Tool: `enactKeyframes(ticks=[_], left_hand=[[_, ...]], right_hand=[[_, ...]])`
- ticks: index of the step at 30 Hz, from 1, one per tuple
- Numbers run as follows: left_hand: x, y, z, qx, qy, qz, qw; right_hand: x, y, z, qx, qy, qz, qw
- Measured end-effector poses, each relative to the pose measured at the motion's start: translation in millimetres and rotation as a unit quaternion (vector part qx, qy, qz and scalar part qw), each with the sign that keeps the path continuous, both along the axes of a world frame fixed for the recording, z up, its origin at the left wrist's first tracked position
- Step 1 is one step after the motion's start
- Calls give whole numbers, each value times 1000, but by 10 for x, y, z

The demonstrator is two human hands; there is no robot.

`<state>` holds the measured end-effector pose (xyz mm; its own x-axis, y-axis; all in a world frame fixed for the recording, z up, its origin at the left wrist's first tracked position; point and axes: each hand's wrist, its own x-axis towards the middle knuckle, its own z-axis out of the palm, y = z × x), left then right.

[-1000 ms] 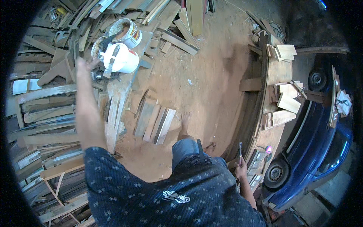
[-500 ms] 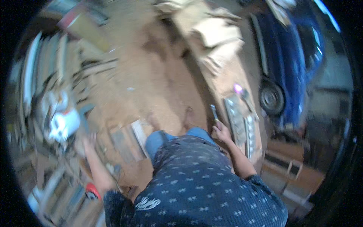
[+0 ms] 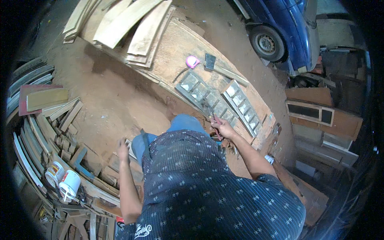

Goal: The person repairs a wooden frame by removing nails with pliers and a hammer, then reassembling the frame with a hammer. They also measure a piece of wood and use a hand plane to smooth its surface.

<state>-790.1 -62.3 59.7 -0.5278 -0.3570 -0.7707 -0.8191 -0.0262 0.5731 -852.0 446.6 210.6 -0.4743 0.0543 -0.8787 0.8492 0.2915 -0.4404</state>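
Observation:
My right hand (image 3: 224, 129) is closed around the reddish handles of a pair of pliers (image 3: 214, 117), whose dark jaws point away from me over the workbench's near edge. Just beyond the jaws, a grey frame with several square panes (image 3: 200, 91) lies flat on the workbench (image 3: 182, 42). A second, narrower paned frame (image 3: 242, 107) lies to its right. Past them are a hammer (image 3: 226, 72) with a dark head and wooden handle, and a pink tape measure (image 3: 192, 61). My left hand (image 3: 123, 149) hangs beside my left thigh, fingers loosely extended, holding nothing visible.
Curved wooden boards (image 3: 150, 34) are stacked on the bench's far left part. A blue vehicle (image 3: 286, 30) stands beyond the bench. On my left are piled timber (image 3: 66, 138) and two white buckets (image 3: 69, 184). Wooden panels (image 3: 308, 96) lean at the right.
My view and body have turned to the right, toward the bench. My left hand has come from beside the buckets to near my thigh. The right hand keeps its tool.

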Motion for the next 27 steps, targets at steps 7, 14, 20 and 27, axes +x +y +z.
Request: enactKeyframes(ticks=[7,14,20,27], left_hand=[[-1908,2326,-287,-68,209,-278,935],[-2656,3220,-279,-146,168,-414,883],[-2873,3133,46,-41,43,-421,905],[-2980,3173,1382,114,81,-355,924]], right_hand=[[-625,462,78,-95,-98,64,988],[-1220,709,97,-228,-196,11,954],[-1344,1029,208,-224,-203,-36,952],[-1398,1471,769,-197,-145,23,969]])
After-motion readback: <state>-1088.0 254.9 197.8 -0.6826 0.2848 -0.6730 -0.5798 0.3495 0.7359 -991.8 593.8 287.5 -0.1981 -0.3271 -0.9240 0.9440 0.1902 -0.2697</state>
